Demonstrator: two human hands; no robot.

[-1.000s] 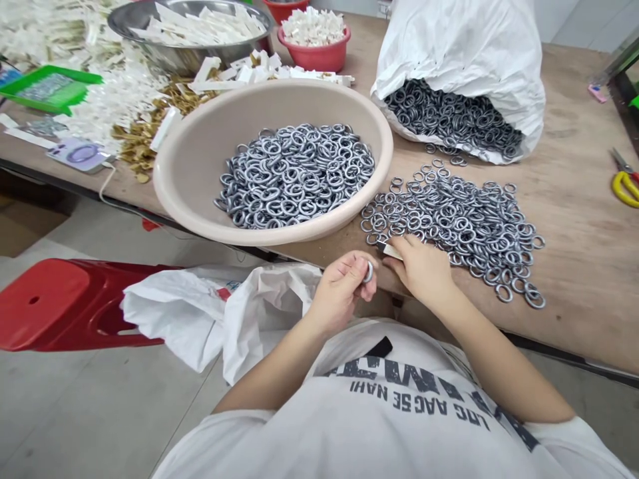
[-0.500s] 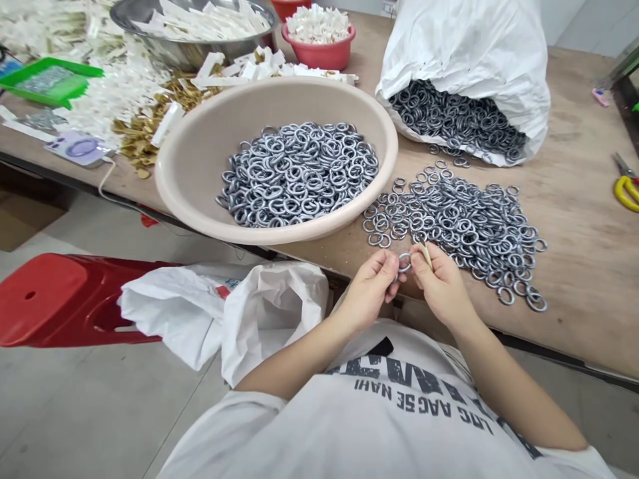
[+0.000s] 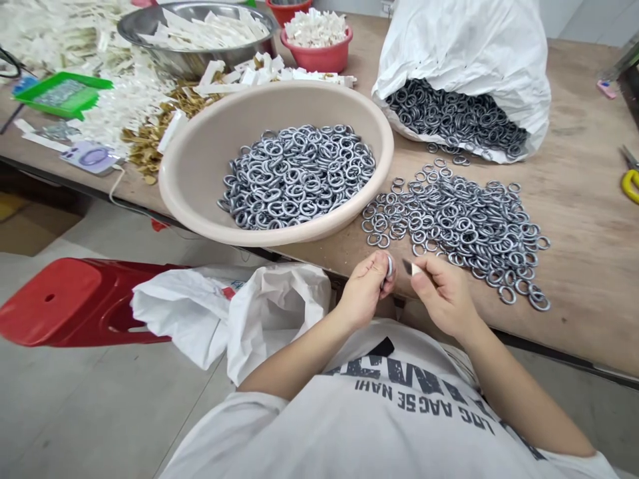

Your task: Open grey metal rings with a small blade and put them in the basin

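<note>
Left hand (image 3: 363, 287): grip's closed on a gray ring (image 3: 390, 266) by the tabletop's (image 3: 584, 266) near edge, fingers hide part of it
Right hand (image 3: 444, 293): pinching a small pale-handled blade (image 3: 408, 267), handle mostly covered
Beige basin (image 3: 192, 176): loads of gray rings
White sack (image 3: 464, 40): more rings at its mouth, top's cropped
Red bowl (image 3: 319, 58): white bits, too tiny to make out
Scissors (image 3: 625, 181): cut off, right side

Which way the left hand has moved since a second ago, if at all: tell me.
Yes: the left hand has shifted rightward in the picture, judged against the beige basin.
</note>
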